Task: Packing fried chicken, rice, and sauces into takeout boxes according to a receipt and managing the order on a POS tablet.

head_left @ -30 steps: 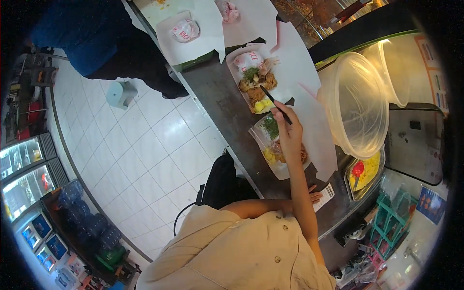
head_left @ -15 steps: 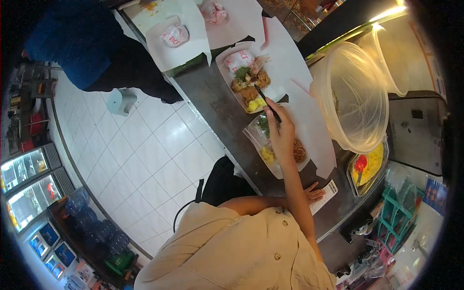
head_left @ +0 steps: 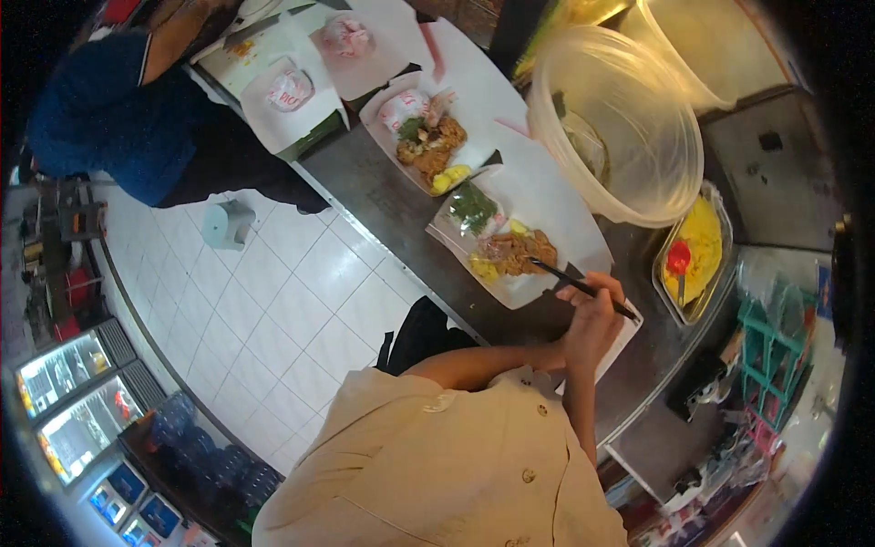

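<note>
Your right hand (head_left: 594, 321) has drawn back over the last second from the far meal box (head_left: 488, 114); its fingers grip a black pen (head_left: 558, 273), tip now at the chicken (head_left: 538, 246) in the near meal box (head_left: 522, 291), open on the counter (head_left: 365, 187). I judge the pointing has passed between boxes. Your left hand is hidden behind your right wrist; grip cannot be told.

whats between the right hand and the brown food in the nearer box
In the head view, a black pen, held in the right hand, its tip pointing at the brown food.
</note>
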